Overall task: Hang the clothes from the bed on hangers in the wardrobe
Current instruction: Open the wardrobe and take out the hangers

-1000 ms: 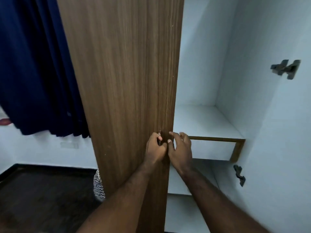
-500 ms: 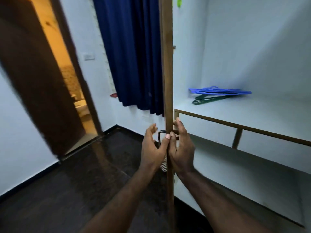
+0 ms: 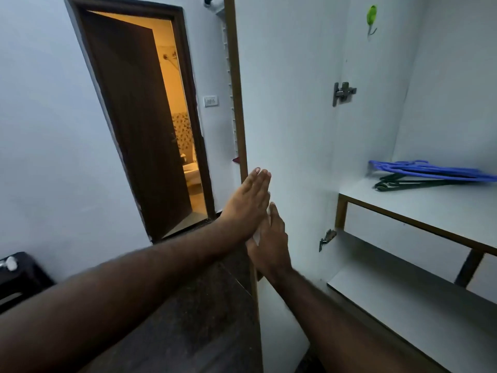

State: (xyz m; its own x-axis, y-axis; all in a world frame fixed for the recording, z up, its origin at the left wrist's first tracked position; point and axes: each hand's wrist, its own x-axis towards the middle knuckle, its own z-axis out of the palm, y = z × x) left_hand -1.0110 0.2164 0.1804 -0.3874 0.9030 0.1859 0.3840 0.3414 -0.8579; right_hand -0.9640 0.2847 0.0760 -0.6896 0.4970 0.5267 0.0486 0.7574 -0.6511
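Note:
The wardrobe door stands swung wide, its white inner face toward me and its wooden edge at the left. My left hand lies flat with straight fingers at that edge. My right hand rests flat against the inner face just below it. Neither hand holds anything. Inside the wardrobe, blue hangers lie stacked on a dark green hanger on the white upper shelf. No clothes or bed are in view.
A lower white shelf sits under the upper one. Metal hinges are fixed inside the wardrobe, and a green hook hangs high up. A dark room door stands ajar at the left onto a lit bathroom. A dark stool is at far left.
The wardrobe door has swung from nearly shut to wide open. Both hands have let go of the door handle and now lie flat against the door. My view has turned left.

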